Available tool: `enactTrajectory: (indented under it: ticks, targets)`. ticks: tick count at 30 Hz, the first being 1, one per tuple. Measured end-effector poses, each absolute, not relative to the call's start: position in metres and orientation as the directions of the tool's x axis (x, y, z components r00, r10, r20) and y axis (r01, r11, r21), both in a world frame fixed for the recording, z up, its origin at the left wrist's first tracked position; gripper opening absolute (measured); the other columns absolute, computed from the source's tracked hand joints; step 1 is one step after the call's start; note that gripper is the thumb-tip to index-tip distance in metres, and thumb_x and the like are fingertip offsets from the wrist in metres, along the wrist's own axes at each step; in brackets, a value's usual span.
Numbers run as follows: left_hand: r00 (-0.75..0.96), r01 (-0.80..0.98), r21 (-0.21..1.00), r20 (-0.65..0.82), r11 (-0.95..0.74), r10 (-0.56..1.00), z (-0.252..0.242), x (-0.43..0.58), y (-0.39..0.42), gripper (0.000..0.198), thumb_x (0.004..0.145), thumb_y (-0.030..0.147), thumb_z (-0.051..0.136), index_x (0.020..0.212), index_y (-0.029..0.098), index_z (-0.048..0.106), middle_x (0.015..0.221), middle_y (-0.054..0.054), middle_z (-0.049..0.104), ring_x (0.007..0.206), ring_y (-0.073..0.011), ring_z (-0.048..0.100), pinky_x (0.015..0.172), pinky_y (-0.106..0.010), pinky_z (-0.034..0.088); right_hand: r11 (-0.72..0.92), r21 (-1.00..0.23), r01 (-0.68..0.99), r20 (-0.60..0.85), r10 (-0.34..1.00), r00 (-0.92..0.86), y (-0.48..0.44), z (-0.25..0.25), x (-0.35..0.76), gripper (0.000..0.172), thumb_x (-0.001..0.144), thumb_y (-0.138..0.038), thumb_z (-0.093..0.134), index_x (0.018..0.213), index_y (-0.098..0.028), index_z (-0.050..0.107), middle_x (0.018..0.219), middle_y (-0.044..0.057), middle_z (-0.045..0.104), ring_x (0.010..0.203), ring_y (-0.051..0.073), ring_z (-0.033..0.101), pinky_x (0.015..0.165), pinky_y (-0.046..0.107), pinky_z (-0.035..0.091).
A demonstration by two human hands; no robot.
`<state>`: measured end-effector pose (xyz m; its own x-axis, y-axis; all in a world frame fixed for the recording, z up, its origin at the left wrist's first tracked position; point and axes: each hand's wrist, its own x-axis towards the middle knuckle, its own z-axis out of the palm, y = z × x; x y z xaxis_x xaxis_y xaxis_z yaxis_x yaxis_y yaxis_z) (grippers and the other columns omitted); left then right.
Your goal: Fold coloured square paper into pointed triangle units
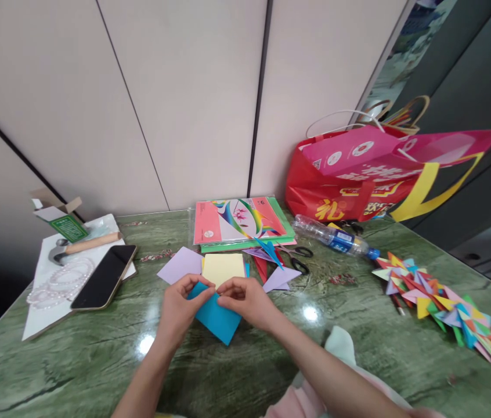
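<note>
Between my two hands is a sheet of blue paper, pinched along its upper edge. My left hand grips its upper left part with thumb and fingers. My right hand pinches the same edge close by, the fingertips of both hands nearly meeting. Just beyond lies a stack of pale yellow paper. A lilac paper square is on its left, and folded lilac paper pieces lie on its right. Black-handled scissors rest behind those pieces.
Colored paper packs lie against the wall. A plastic bottle, a red gift bag and folded paper stars are at right. At left are a phone, a hammer, beads and a small box.
</note>
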<state>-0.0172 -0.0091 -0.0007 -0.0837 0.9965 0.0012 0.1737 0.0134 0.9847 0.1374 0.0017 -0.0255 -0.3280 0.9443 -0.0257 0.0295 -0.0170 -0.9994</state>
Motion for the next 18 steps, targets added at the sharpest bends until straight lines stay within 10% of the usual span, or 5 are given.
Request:
enactTrajectory:
  ticks: [18]
  targets:
    - [-0.368, 0.016, 1.0, -0.016, 0.024, 0.93, -0.006, -0.044, 0.005, 0.022, 0.052, 0.024, 0.072, 0.067, 0.013, 0.06, 0.061, -0.004, 0.066, 0.06, -0.0171, 0.062, 0.061, -0.028, 0.049, 0.105, -0.987, 0.124, 0.077, 0.974, -0.215, 0.014, -0.021, 0.156, 0.011, 0.068, -0.024, 0.064, 0.073, -0.015, 0.067, 0.067, 0.002, 0.067, 0.06, 0.013, 0.058, 0.056, 0.023, 0.042]
